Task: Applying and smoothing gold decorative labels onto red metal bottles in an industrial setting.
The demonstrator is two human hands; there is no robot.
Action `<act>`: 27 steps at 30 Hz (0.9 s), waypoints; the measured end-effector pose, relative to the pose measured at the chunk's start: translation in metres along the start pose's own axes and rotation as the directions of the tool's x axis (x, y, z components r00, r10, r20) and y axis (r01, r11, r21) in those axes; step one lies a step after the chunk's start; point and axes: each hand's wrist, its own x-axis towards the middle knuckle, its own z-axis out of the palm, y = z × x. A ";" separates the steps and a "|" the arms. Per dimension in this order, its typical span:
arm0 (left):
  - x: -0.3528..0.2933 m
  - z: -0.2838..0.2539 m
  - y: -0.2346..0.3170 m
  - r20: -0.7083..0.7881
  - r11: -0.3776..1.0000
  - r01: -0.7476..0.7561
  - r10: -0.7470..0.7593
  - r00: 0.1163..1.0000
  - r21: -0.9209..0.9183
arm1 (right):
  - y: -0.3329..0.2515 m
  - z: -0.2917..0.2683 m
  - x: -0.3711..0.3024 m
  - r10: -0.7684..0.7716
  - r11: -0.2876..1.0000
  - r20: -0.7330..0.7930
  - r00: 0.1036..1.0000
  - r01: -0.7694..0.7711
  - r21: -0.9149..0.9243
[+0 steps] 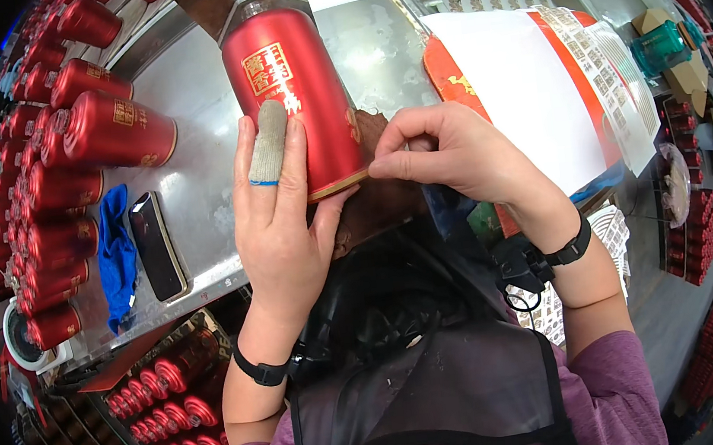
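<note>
A glossy red bottle (291, 55) with gold print lies on its side, its neck pointing away from me and its gold-rimmed base nearest me. My left hand (280, 217) steadies it, fingers laid along its side and thumb against the base. One of those fingers wears a knitted cover (269, 149) with a blue edge. At the right of the base rim, my right hand (466, 150) is closed in a pinch, its thumb and forefinger against the rim. Whatever is between those fingertips, if anything, is too small to make out. Brown material (385, 206) shows beneath the bottle.
Many red bottles (116, 126) crowd the left, near a blue cloth (116, 256) and a phone (156, 246). White paper (516, 84) and sticker sheets (586, 51) lie right, over a red and orange sheet. A crate of bottles (176, 406) sits below the table's left edge.
</note>
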 end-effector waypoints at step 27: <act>-0.025 0.014 -0.012 0.113 0.531 0.356 -0.435 0.893 -0.769 | 0.009 0.009 0.006 -0.042 0.998 -0.041 0.998 0.043 0.039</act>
